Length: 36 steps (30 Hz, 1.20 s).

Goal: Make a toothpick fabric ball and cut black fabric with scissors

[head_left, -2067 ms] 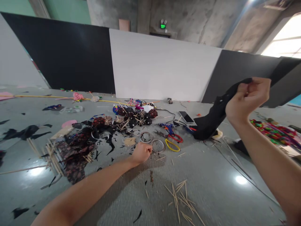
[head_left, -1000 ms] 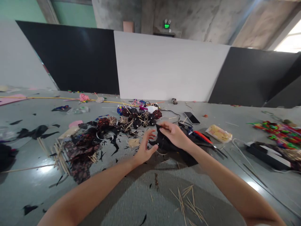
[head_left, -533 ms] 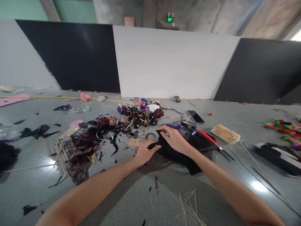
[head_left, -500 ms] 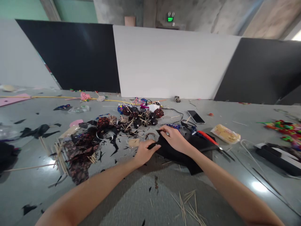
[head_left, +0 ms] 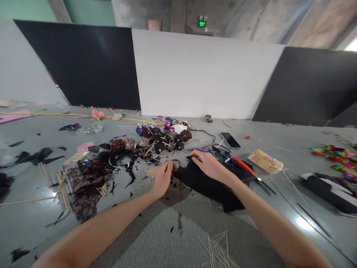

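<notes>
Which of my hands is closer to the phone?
Your right hand, at the upper edge of the black cloth. Your left hand, near the cloth's left end, is farther from the phone.

Lit green sign [head_left: 202, 24], high on concrete wall [head_left: 228, 18], reading EXIT, upper line blurred

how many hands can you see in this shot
2. The left hand is by the left end of the black cloth; the right hand is at the cloth's far edge, seemingly pinching it. No other hand shows.
</notes>
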Tool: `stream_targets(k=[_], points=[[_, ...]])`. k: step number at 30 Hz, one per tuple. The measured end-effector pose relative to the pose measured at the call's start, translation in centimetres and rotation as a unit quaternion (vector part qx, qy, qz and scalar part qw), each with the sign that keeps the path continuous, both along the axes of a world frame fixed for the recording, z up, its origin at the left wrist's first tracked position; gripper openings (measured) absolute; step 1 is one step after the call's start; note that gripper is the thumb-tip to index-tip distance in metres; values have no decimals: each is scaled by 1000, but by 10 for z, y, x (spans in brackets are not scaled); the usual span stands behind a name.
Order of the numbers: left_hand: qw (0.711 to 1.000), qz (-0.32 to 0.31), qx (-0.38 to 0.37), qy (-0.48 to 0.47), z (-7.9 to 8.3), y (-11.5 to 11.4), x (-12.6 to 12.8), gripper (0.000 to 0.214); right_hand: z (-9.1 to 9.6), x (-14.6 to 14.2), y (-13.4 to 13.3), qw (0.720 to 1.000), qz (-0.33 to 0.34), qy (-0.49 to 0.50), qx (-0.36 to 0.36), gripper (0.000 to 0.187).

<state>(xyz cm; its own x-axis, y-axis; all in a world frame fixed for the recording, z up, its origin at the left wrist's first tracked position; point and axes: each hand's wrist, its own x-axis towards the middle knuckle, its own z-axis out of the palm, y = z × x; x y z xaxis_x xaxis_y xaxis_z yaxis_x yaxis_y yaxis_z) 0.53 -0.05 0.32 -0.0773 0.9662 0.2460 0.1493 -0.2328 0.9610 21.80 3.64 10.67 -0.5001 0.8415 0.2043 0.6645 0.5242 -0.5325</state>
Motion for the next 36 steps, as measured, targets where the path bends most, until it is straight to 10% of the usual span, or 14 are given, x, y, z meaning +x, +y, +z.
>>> stream_targets(k=[5,10,15,23,36], points=[[992,76,4,-98,-7,9,-3,44,3,11,3,1000,-10,-3,10,23],[981,149,115,43,-8,6,-7,35,10,17,2,1000,-13,3,13,24],[980,29,168,100,8,-9,-4,33,15,8,-8,1000,18,15,-12,22],[963,-268,43,-5,1,-7,-2,55,5,-13,-23,995,71,51,-46,21],[977,-204,40,44,7,-4,-1,47,21,21,-3,995,43,25,-84,16]])
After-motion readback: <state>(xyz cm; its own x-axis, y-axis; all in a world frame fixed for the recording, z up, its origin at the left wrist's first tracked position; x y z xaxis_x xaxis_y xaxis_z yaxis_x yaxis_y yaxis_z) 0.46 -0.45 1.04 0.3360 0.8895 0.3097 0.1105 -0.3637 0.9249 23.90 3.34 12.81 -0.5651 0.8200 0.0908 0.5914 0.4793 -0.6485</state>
